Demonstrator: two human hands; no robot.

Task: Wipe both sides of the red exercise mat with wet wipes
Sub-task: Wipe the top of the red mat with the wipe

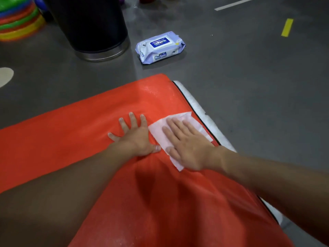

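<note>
The red exercise mat (80,139) lies flat on the grey floor (249,77), one red face up, with a white layer (195,102) and a black seam (194,111) showing along its right edge. The left hand (135,138) is spread palm-down on the mat a little in from the far right corner, fingers fanned and straight, apparently bracing the cover. Just beside it, the right hand (188,145) lies flat with its fingers together and straight on an unfolded wet wipe (157,133), pressing it against the red surface close to the right edge. The step in hand looks like wiping this upper face. To do it well, the palm should keep the whole wipe flat so it does not bunch, and the strokes should overlap and run right out to the seam and the corner, where dirt tends to gather. The bracing hand should stay just ahead of the wipe so the loose cover, which puckers near the wrists, is held taut. The near part of the mat and the underside probably remain to be done. The pack of wet wipes (160,47) sits on the floor beyond the mat's far edge, within reach for a fresh sheet, beside a black bin (89,24).
</note>
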